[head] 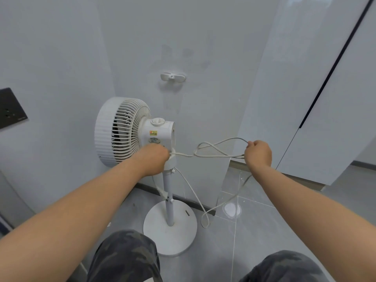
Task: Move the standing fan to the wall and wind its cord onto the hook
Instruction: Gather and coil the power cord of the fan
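White standing fan (122, 132) upright on round base, close against grey wall (61, 58), grille facing left; hook (173, 76) on wall above, bare

Cord (215, 152) stretched in loose loops between hands, slack hanging to floor (264, 220) beside base

Left hand (156, 157) fisted on cord at fan neck; right hand (258, 152) curled, pinching loops

Dark socket plate (11, 107) far left; camouflage trousers (124, 259) below

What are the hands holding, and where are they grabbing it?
The white cord. The left hand grips it by the neck of the fan; the right hand grips the loops' far end.
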